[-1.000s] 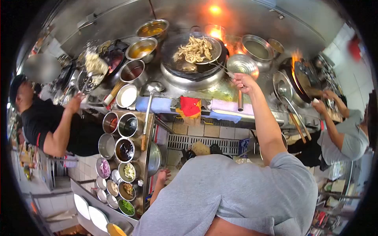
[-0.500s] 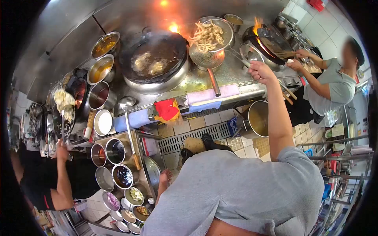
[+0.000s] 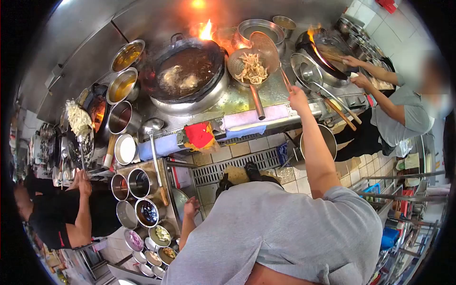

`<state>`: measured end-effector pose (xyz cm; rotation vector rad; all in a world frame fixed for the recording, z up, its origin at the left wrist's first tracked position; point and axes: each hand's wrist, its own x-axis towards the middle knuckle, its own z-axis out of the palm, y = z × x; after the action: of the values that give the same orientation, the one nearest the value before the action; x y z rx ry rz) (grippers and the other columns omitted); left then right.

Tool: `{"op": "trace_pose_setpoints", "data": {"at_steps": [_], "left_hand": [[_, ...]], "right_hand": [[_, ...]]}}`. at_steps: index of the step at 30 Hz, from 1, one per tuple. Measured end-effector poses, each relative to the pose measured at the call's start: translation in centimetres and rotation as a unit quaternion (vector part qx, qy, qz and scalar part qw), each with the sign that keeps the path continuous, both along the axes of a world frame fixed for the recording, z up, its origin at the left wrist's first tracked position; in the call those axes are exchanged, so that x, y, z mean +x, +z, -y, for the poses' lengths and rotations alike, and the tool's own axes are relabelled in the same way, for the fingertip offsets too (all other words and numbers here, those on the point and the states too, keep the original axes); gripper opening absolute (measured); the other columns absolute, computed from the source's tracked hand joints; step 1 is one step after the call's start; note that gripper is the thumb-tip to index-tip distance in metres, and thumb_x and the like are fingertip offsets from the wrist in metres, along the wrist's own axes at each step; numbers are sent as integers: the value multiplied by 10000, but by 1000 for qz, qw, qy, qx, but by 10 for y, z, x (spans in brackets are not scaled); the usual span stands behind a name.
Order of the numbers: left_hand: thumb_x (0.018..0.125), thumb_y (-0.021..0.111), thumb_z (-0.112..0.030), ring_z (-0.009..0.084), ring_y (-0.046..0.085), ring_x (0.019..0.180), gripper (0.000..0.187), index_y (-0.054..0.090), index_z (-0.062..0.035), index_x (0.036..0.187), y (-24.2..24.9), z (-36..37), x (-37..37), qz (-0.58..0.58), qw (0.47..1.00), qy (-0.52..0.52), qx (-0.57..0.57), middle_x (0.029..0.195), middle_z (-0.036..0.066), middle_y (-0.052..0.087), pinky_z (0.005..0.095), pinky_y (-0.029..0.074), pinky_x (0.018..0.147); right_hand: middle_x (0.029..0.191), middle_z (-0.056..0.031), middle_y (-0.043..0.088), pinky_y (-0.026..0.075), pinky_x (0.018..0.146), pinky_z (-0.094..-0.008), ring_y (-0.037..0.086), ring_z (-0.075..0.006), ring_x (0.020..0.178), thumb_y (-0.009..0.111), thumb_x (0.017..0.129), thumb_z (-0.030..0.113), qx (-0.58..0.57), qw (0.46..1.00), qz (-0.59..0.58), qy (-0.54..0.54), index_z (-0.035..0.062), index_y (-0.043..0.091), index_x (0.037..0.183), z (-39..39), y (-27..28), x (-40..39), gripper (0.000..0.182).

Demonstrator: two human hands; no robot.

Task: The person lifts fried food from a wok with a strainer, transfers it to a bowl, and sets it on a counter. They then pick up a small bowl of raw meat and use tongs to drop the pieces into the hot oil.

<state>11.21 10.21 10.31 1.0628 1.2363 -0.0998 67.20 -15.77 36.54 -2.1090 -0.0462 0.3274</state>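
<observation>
Head view: the right hand point(image 3: 298, 100) is closed round the handle of a strainer point(image 3: 267, 46), its round dish steeply tilted above a perforated ladle point(image 3: 235, 62). Fried strips point(image 3: 252, 71) lie within the ladle's bowl, beside the wok point(image 3: 217, 58); whether any cling to the strainer cannot be told. The left hand point(image 3: 191, 207) hangs near the cart's edge, fingers loosely curled, holding nothing visible.

Good tipping, it may be judged, calls for a firm wrist, a low strainer and a slow turn, keeping the pile centred.

Materials: the strips are thin, crooked and golden-brown, probably crisp. The ladle is a shallow metal round pierced with small holes, its tubular handle point(image 3: 257, 102) copper-toned. The wok is dark and broad, holding glossy brown oil point(image 3: 184, 59) with pale, lumpy pieces point(image 3: 189, 81).
</observation>
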Motion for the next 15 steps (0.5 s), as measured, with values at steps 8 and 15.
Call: {"op": "trace_pose_setpoints", "data": {"at_steps": [8,15], "left_hand": [[827,482,-285,153,558,629,303,591,-68,1009,-62,12,-8,-56,992,-77,86,766,52,610,308,438,530],[831,500,-318,126,487,690,299,555,-56,964,102,92,273,187,924,-304,138,758,-1,539,257,385,616]], "right_hand": [[945,-202,585,417,795,-410,536,-369,936,446,819,137,-78,981,176,-8,63,533,1078,28,-18,26,283],[813,-145,603,447,606,-341,603,-229,676,414,853,112,20,998,60,0,55,515,1106,33,2,21,278]]}}
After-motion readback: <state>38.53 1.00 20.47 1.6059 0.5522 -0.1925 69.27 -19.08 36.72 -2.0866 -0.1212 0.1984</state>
